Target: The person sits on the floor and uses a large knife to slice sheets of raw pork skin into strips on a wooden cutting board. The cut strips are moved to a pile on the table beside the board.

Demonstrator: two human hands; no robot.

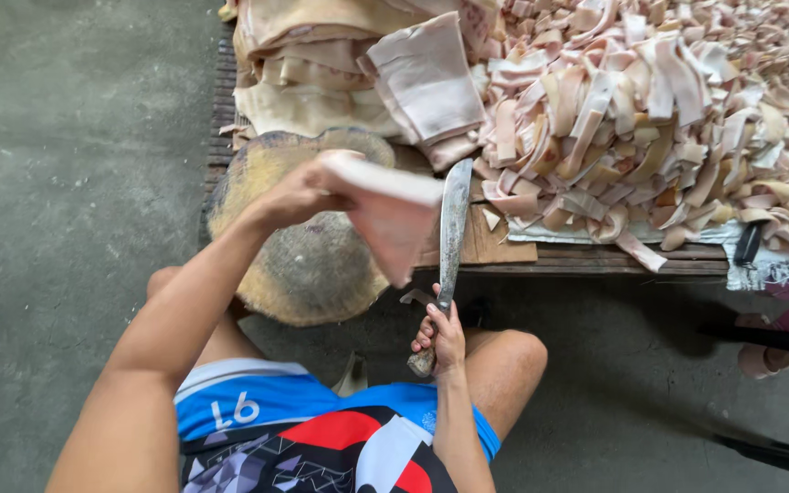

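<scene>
Over the block: my left hand [299, 194] was raised above the round wooden chopping block [308, 265], fingers closed around one end of a slab of pale skin [393, 215].
Slab: thick, rubbery-looking, smooth and whitish on the upper face, pinkish below; roughly rectangular, hanging limp, its long axis running from my grip down and to the right, free corner pointing toward my lap.
Knife: my right hand [440, 340] was wrapped tight round the handle of a long cleaver-like knife [454, 228]; blade dull grey metal, broad, slightly curved, its long axis nearly upright in the view, tip pointing away from me toward the pile.
Block: a worn tree-round, fibrous yellow rim, grey scarred centre.
Pile: cut strips [650, 119], cream and pink, curled and tangled on the slatted wooden table [595, 260].
Stack: uncut tan sheets [321, 64] lay folded behind the block.
</scene>
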